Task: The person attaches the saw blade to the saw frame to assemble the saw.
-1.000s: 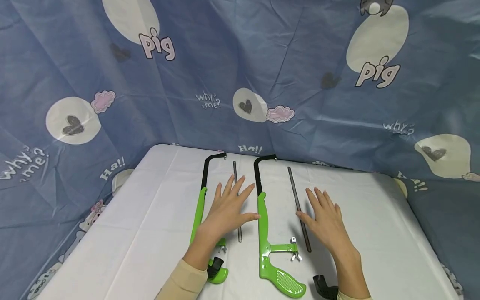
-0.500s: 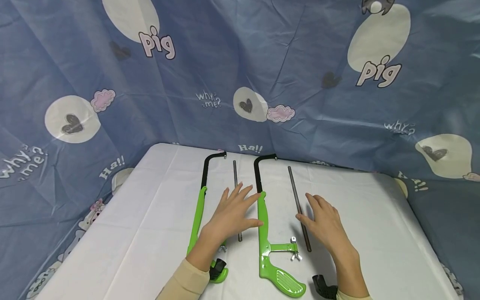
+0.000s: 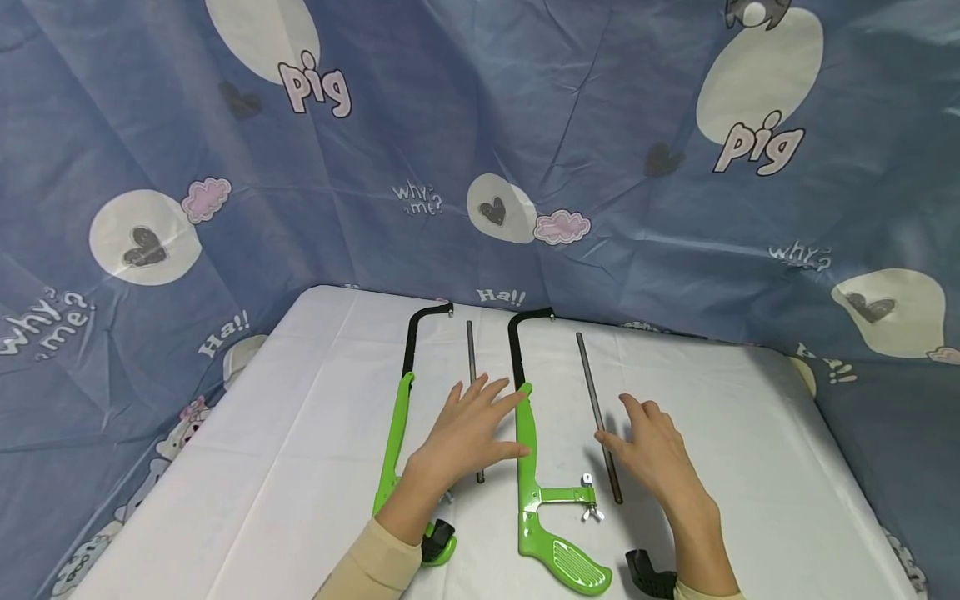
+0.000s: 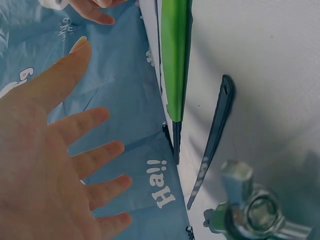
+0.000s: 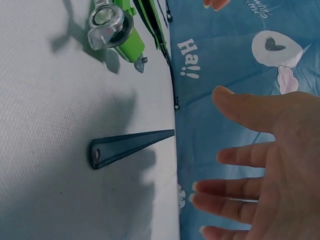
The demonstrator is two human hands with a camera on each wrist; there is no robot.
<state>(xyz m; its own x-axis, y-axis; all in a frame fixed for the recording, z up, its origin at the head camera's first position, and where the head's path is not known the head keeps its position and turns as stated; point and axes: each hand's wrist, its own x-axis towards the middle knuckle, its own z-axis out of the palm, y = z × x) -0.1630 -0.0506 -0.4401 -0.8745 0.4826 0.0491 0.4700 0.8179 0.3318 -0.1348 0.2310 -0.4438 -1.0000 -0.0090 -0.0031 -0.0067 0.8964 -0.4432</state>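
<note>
Both hands hovered flat over the white table (image 3: 247,467), fingers straight and spread, gripping nothing. The left hand (image 3: 467,429) lay above the left blade (image 3: 473,379), its fingertips and thumb reaching the green frame of the right hacksaw (image 3: 528,450); whether they touched it could not be told. The right hand (image 3: 652,454) sat just right of the right blade (image 3: 597,417), thumb close beside that dark strip. The left hacksaw (image 3: 401,408), also green with a black front arm, lay left of the left hand, partly hidden under the cream sleeve (image 3: 371,567).

Behind the table hung a blue printed cloth (image 3: 600,150) bearing the words "pig", "why? me?" and "Ha!!", with pale ovals, dark hearts and pink clouds. In the wrist views a wing nut (image 4: 245,207) showed near the handle end, and each blade's end had a small hole.
</note>
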